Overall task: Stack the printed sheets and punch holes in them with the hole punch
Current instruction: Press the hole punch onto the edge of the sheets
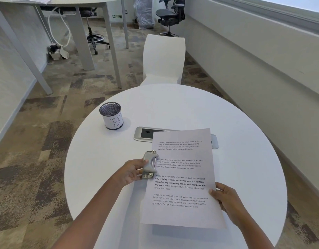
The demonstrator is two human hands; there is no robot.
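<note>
The printed sheets [182, 177], white paper with several blocks of black text, hang slightly above the round white table [244, 141] and cast a shadow below their near edge. My right hand [225, 200] pinches their right edge near the bottom. A grey metal hole punch [150, 164] sits against the middle of the sheets' left edge, and my left hand [131, 171] is wrapped around it. How many sheets are in the stack cannot be told.
A black mesh pen cup [111, 115] with a paper label stands at the table's far left. A silver cable port [146, 133] lies partly under the sheets. A white chair [164, 58] stands beyond the table, with a grey desk [94, 33] and office chair [170, 13] further back.
</note>
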